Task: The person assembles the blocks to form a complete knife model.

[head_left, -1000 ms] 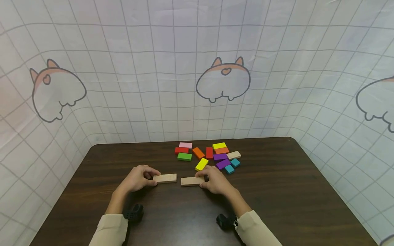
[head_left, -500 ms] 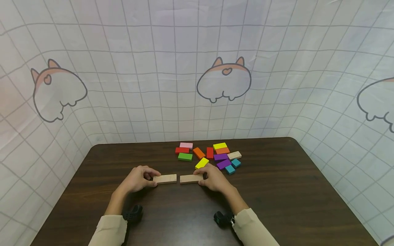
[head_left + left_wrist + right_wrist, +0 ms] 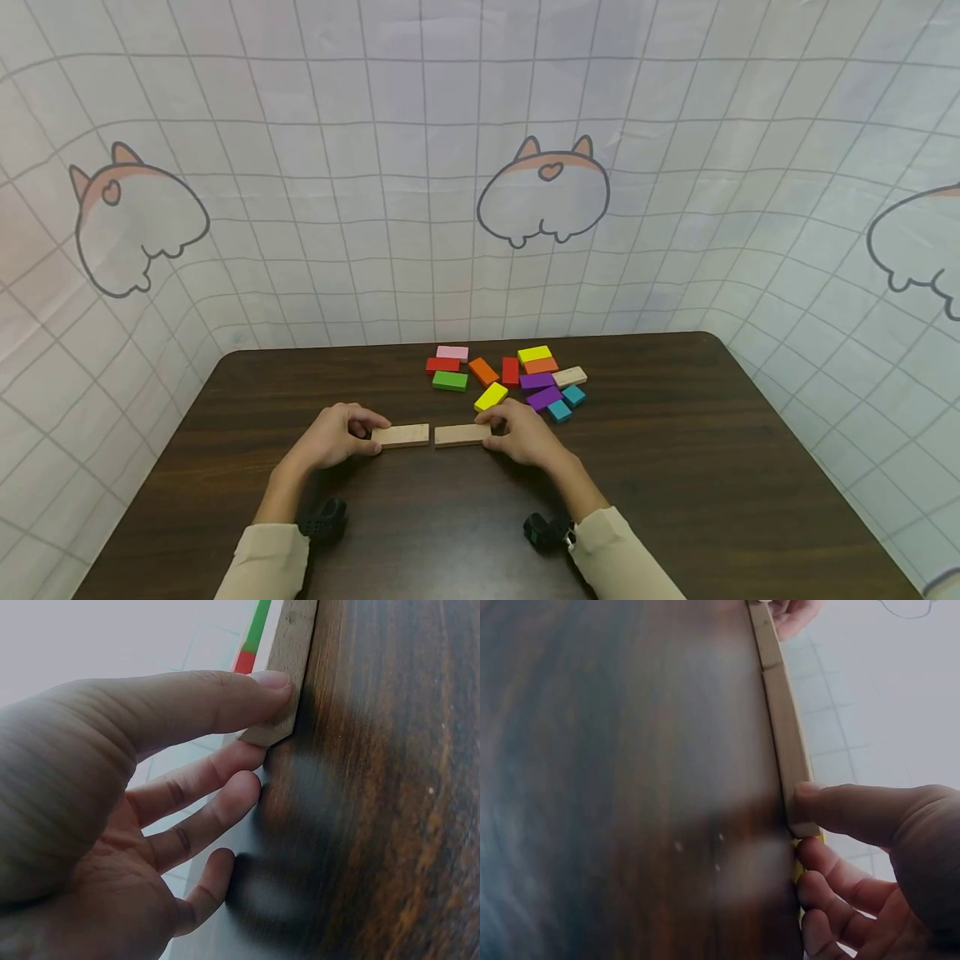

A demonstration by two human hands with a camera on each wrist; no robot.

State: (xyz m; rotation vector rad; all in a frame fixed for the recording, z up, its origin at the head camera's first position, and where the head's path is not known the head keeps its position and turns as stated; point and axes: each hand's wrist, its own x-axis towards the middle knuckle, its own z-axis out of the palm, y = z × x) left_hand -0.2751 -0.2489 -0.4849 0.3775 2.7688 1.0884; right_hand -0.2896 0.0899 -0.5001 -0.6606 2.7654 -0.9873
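Note:
Two plain wooden blocks lie flat and end to end on the dark table, a narrow gap between them in the head view. My left hand (image 3: 337, 435) pinches the outer end of the left wooden block (image 3: 405, 435) between thumb and fingers. At the other side, my right hand (image 3: 522, 433) pinches the outer end of the right wooden block (image 3: 459, 435). In the left wrist view the thumb (image 3: 255, 694) presses the near long side of its block. The right wrist view has the right thumb (image 3: 832, 804) against its block's side, fingers behind the end.
Behind the hands lie several coloured blocks. A yellow block (image 3: 491, 397) is close to my right fingers. Beyond are a green block (image 3: 450, 381), purple block (image 3: 543, 398), teal block (image 3: 558, 411) and another plain block (image 3: 570, 377). A patterned cloth (image 3: 420, 208) hangs behind the table (image 3: 675, 467).
My right hand has slid its wooden block slightly left and away from me, narrowing the gap and lining it up with the left one. The left hand has stayed in place.

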